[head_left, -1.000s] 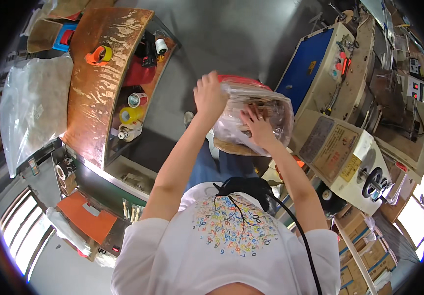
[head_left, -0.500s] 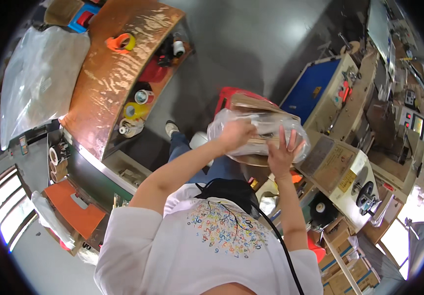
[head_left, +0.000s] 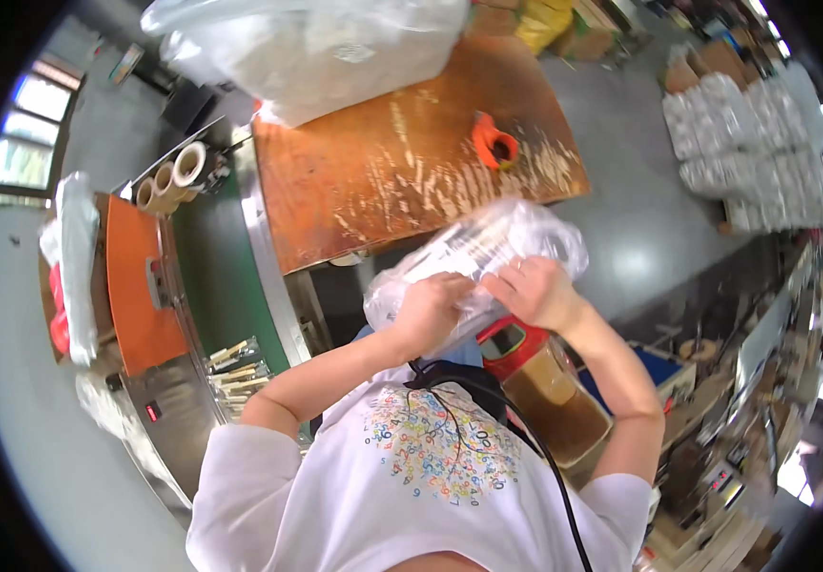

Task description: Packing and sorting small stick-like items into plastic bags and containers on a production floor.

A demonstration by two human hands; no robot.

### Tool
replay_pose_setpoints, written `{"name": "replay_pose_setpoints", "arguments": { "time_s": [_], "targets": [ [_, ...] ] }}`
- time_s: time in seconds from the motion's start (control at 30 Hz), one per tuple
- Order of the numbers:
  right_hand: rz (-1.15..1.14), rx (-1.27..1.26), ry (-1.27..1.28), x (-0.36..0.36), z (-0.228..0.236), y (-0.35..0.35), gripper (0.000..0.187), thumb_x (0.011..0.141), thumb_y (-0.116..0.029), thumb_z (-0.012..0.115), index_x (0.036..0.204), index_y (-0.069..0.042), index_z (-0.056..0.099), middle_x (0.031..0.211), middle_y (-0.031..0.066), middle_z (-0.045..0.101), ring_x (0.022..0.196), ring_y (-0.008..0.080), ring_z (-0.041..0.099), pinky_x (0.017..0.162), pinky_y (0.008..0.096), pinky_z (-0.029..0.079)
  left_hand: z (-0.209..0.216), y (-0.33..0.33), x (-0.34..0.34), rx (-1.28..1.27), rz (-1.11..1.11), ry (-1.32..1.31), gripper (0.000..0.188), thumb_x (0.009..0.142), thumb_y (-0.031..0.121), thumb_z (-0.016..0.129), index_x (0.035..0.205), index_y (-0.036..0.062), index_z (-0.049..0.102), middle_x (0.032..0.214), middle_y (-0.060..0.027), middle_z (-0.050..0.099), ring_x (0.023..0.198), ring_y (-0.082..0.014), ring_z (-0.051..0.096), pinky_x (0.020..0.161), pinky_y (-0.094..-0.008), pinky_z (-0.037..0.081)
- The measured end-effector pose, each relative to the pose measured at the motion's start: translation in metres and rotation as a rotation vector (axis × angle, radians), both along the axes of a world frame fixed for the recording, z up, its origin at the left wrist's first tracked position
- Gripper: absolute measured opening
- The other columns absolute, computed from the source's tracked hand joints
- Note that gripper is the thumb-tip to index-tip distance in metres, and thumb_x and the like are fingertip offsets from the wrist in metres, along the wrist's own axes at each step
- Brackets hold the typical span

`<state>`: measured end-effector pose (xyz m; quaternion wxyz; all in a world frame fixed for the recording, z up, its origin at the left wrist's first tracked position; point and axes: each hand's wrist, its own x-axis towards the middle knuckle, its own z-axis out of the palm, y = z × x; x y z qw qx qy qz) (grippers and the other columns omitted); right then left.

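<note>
Both my hands hold a crinkled clear plastic bag with pale flat contents. My left hand grips its lower left end. My right hand presses on its right side, fingers spread over the plastic. The bag hangs just past the near edge of a worn brown wooden table. Under my right hand stands a red-rimmed container on a brown cardboard box.
An orange tape dispenser lies on the table, and a big clear sack rests at its far end. A green conveyor with cardboard rolls runs on the left. White bundled packs are stacked far right.
The view has swung round, so the wooden table now lies straight ahead. My hands have carried the bag from above the red-rimmed container toward the table's edge, still gripping it.
</note>
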<state>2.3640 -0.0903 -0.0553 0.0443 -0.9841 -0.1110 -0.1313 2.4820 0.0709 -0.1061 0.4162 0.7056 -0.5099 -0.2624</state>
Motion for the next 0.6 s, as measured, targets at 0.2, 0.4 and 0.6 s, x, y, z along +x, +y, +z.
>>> {"name": "replay_pose_setpoints", "arguments": {
  "time_s": [0.2,0.4,0.6],
  "targets": [
    [-0.066,0.025,-0.327,0.174,0.026,-0.083,0.032,0.075,-0.034,0.061,0.086,-0.005,0.055,0.085,0.012,0.053,0.083,0.0271,0.052,0.072,0.0391,0.041,-0.027,-0.047,0.117,-0.281,0.507,-0.391,0.019,0.065,0.007,0.06,0.083,0.0046,0.064,0.08,-0.0154,0.062,0.075,-0.0289,0.06,0.062,-0.0377,0.047],
    [-0.836,0.647,0.421,0.154,-0.21,-0.227,0.049,0.071,-0.041,0.065,0.09,0.004,0.06,0.085,0.0223,0.062,0.086,0.0389,0.058,0.078,0.043,0.046,-0.071,-0.102,0.192,0.162,1.04,0.22,0.03,0.076,0.025,0.064,0.074,-0.0042,0.061,0.06,-0.0203,0.056,0.052,-0.0259,0.053,0.055,-0.0353,0.043],
    [-0.952,-0.193,0.62,0.156,-0.245,-0.215,0.052,0.065,-0.05,0.066,0.097,-0.01,0.063,0.116,0.019,0.049,0.107,0.0324,0.045,0.087,0.0411,0.037,-0.099,-0.112,0.217,-0.074,1.227,0.593,0.034,0.08,0.029,0.063,0.081,-0.0046,0.063,0.068,-0.0126,0.062,0.062,-0.0152,0.056,0.059,-0.0309,0.043]
  ]
}}
